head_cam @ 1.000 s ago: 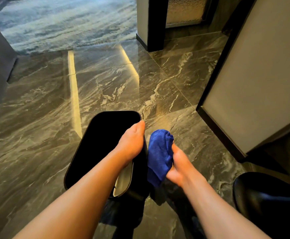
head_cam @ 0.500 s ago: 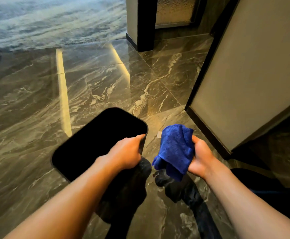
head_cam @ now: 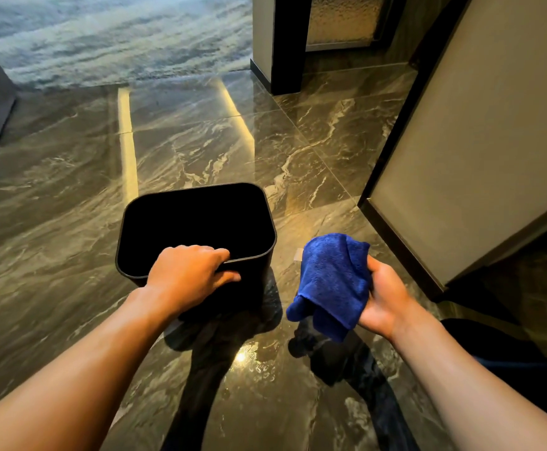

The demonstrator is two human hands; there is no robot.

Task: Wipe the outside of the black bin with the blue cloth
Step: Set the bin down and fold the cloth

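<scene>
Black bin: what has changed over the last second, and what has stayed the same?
The black bin has been turned from tilted on its side to upright on the marble floor, opening up. The left hand shifted its grip to the near rim. The blue cloth has come off the bin's side. Unchanged: the right hand still holds the cloth.

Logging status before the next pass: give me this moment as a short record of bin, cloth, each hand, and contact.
bin: black bin, upright on the marble floor, open top facing up
left hand: left hand grips the bin's near rim, fingers over the edge, thumb on the outer wall
right hand: right hand holds the blue cloth, bunched, beside the bin
cloth contact: cloth is apart from the bin, not touching it
wiping: not under way at this moment
nearby: a small pale scrap on the floor between bin and cloth
</scene>
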